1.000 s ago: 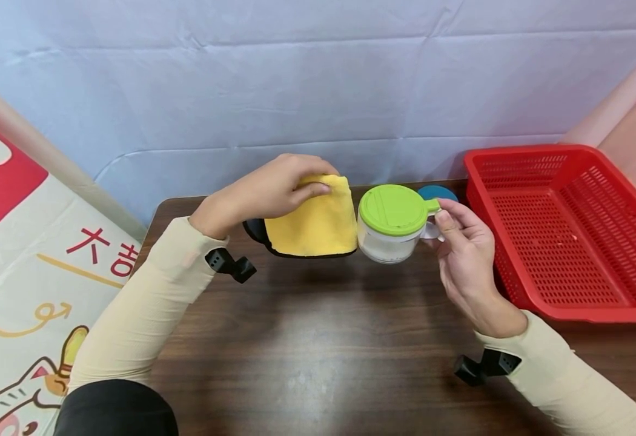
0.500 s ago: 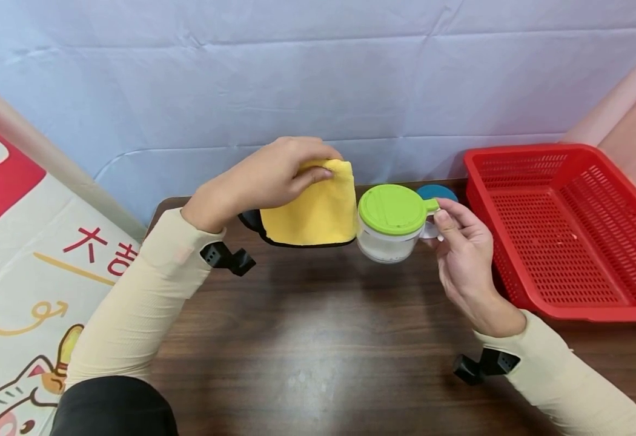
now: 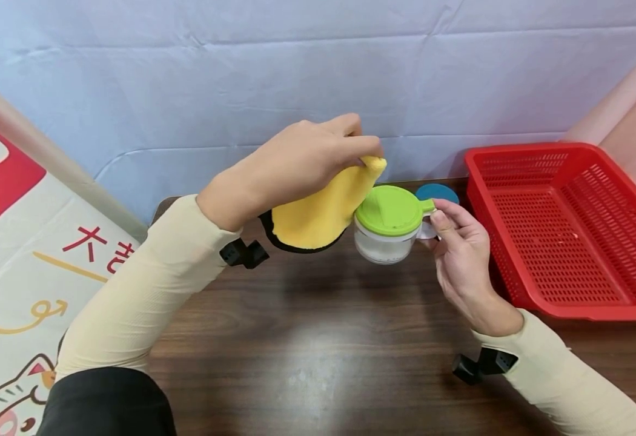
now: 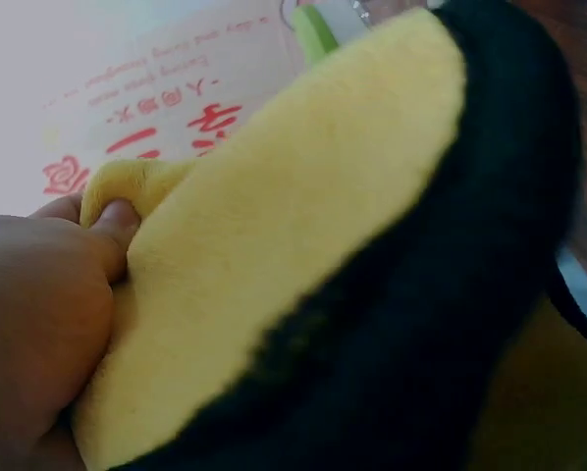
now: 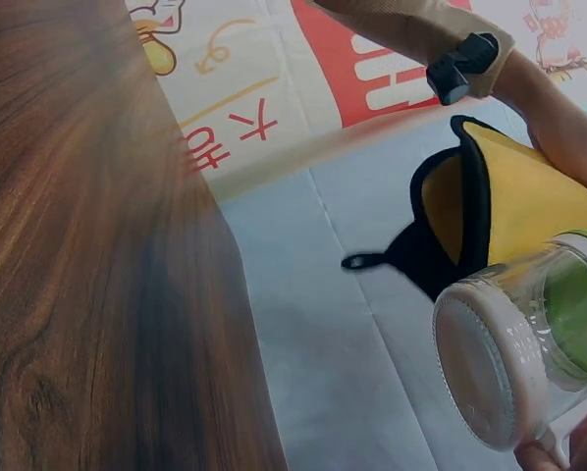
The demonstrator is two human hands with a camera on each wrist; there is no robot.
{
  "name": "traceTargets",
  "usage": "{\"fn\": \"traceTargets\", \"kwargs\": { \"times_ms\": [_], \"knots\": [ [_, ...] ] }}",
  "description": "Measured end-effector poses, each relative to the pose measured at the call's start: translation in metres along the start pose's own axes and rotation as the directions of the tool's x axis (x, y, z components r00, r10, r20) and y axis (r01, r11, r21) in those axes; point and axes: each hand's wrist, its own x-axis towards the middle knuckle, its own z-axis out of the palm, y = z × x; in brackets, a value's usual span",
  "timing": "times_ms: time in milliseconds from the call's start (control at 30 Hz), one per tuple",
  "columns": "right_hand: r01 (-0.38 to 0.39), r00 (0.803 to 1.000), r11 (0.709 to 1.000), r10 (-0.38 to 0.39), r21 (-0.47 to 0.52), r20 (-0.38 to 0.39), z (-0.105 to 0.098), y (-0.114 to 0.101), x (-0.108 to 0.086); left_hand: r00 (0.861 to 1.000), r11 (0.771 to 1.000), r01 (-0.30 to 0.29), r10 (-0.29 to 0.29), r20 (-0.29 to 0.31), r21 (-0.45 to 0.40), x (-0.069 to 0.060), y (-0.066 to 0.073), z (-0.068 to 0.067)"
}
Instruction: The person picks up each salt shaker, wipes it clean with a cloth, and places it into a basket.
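In the head view my left hand [image 3: 296,158] pinches the upper edge of a folded yellow cleaning cloth [image 3: 318,212] with a black border. The right wrist view shows a black hanging loop [image 5: 364,261] at the cloth's lower corner. My right hand [image 3: 462,260] grips the handle of a clear seasoning jar [image 3: 383,247] under a green lid [image 3: 389,212]. White contents show at the jar's base [image 5: 475,363], which is held off the table. The cloth hangs close against the jar's left side; whether they touch, I cannot tell.
A red plastic basket [image 3: 596,312] stands at the right, beside my right hand. Behind the jar is a round blue object [image 3: 438,193], partly hidden. The brown wooden table [image 3: 296,363] ends at a pale cloth backdrop [image 3: 241,72]. A printed sheet [image 3: 51,242] covers the left side.
My left hand has risen and moved right with the cloth, whose upper corner now leans toward the jar's lid. The right hand and jar have shifted only slightly left.
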Motion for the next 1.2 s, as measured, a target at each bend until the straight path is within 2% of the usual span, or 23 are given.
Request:
{"fn": "traceTargets", "kwargs": {
  "times_ms": [100, 233, 367, 533, 633, 800, 900, 1067, 1200],
  "knots": [
    [-0.004, 1.0, 1.0, 0.004, 0.01, 0.009, 0.001, 0.0, 0.0, 0.999, 1.0, -0.011, 0.01, 0.031, 0.027, 0.006, 0.005, 0.004],
    [0.001, 1.0, 1.0, -0.001, 0.011, 0.017, 0.001, -0.001, 0.0, 0.996, 1.0, 0.013, -0.012, 0.091, -0.01, 0.013, 0.011, 0.008],
    [0.008, 1.0, 1.0, -0.009, 0.029, 0.02, 0.002, -0.001, 0.0, 0.985, 0.996, 0.055, -0.044, 0.165, -0.067, 0.016, 0.012, 0.01],
    [0.009, 1.0, 0.999, -0.009, 0.031, 0.01, 0.001, -0.001, 0.0, 0.968, 0.993, 0.079, -0.056, 0.244, -0.084, 0.018, 0.012, 0.01],
    [0.006, 1.0, 1.0, -0.007, 0.022, 0.005, 0.001, -0.001, 0.001, 0.971, 0.995, 0.072, -0.054, 0.235, -0.069, 0.017, 0.011, 0.011],
    [0.004, 1.0, 1.0, -0.004, 0.021, 0.001, 0.001, -0.001, 0.001, 0.987, 0.999, 0.044, -0.044, 0.153, 0.001, 0.014, 0.009, 0.013],
    [0.007, 1.0, 1.0, -0.007, 0.025, 0.001, 0.001, -0.001, 0.001, 0.99, 0.999, 0.03, -0.034, 0.135, 0.032, 0.012, 0.007, 0.013],
    [0.009, 1.0, 0.999, -0.009, 0.032, 0.008, 0.0, 0.001, 0.001, 0.981, 0.998, 0.049, -0.057, 0.185, 0.047, 0.011, 0.009, 0.004],
    [0.011, 1.0, 0.999, -0.011, 0.03, 0.007, -0.001, 0.003, 0.001, 0.961, 0.998, 0.061, -0.068, 0.269, 0.034, 0.015, 0.015, -0.007]
  ]
}}
